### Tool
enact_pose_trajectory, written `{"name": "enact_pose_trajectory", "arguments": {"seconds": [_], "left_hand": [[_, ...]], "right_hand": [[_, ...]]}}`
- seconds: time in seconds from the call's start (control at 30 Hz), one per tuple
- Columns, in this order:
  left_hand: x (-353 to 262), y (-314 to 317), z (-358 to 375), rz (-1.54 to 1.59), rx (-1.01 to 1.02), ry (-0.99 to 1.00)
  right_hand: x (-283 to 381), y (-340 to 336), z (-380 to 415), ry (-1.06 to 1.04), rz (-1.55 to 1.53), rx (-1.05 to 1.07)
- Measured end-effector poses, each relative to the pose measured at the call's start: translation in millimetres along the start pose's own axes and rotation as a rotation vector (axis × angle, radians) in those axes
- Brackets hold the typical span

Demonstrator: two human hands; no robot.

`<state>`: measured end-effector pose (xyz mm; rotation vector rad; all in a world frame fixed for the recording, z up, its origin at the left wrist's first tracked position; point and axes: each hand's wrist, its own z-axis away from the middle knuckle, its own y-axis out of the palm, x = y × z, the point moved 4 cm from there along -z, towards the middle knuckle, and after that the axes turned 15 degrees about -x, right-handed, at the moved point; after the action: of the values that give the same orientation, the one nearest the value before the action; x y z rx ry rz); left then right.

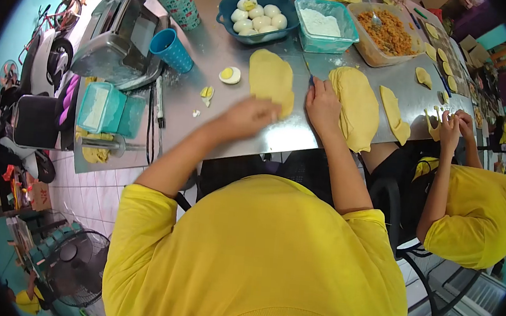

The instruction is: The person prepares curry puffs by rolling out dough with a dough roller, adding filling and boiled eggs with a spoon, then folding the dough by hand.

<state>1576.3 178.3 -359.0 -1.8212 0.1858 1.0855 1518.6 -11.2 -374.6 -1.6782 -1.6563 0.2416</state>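
Observation:
My left hand (250, 119), smeared by motion, is over the lower edge of a flat oval dough sheet (270, 78); its fingers do not show clearly. Just right of that sheet, my right hand (322, 106) is closed around a thin knife (310, 77) with a bluish handle, its tip pointing away from me. Beside my right wrist lies a stack of dough sheets (354, 110). A halved boiled egg (229, 75) rests left of the oval sheet, yolk showing. Bits of egg (206, 95) are scattered closer to my left forearm.
At the back stand a bowl of boiled eggs (224, 20), a tub of flour (325, 26) and a container of orange filling (389, 40). A dough machine (116, 40) and blue cup (172, 50) are at left. A co-worker (471, 207) handles dough at right, near a dough strip (394, 116).

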Motion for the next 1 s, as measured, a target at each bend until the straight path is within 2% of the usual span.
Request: {"name": "enact_pose_trajectory", "arguments": {"seconds": [0.03, 0.1, 0.23, 0.3, 0.4, 0.43, 0.5, 0.53, 0.6, 0.7, 0.73, 0.8, 0.93, 1.0], "left_hand": [[6.7, 23.3, 23.6, -0.232, -0.027, 0.259], [-17.1, 29.5, 44.1, -0.300, -0.176, 0.236], [-23.3, 21.8, 49.9, -0.310, -0.263, 0.176], [-9.3, 0.6, 48.4, -0.258, -0.513, 0.123], [20.1, -42.9, 56.1, -0.479, -0.833, 0.072], [33.0, -55.9, 57.2, -0.486, -0.834, 0.071], [66.8, -78.8, 60.3, -0.351, -0.785, -0.193], [70.3, -87.2, 62.1, -0.356, -0.784, -0.195], [79.3, -88.6, 59.4, -0.063, -0.484, -0.336], [76.5, -93.5, 56.1, -0.169, -0.370, -0.319], [78.9, -94.4, 54.9, -0.169, -0.369, -0.318], [89.0, -94.9, 52.8, 0.041, -0.391, -0.409], [95.6, -98.0, 52.3, 0.048, -0.421, -0.416], [97.2, -95.3, 52.4, 0.201, -0.410, -0.476]], "right_hand": [[0.2, 0.9, 0.3, -0.002, -0.005, 0.013], [0.3, 1.2, 2.4, -0.052, -0.022, -0.029], [0.9, 1.7, 2.7, -0.063, -0.043, 0.029], [-3.1, 5.0, 3.5, -0.091, -0.020, -0.057], [-2.4, 3.2, 2.0, -0.080, -0.043, -0.073], [-1.4, 2.1, 1.0, -0.100, -0.041, -0.106], [-1.5, 2.5, 0.2, -0.105, -0.041, -0.104], [-1.2, 2.5, 0.5, -0.113, -0.033, -0.099], [-1.2, 1.9, 0.4, -0.100, -0.034, -0.086], [-3.0, 3.0, 0.6, -0.086, -0.033, -0.075], [-3.3, 3.3, 0.8, -0.086, -0.034, -0.075], [-3.0, 3.4, 1.3, -0.089, -0.031, -0.075], [-2.2, 3.1, 0.9, -0.096, -0.030, -0.075], [-1.0, 2.8, 0.6, -0.094, -0.027, -0.069]]}}
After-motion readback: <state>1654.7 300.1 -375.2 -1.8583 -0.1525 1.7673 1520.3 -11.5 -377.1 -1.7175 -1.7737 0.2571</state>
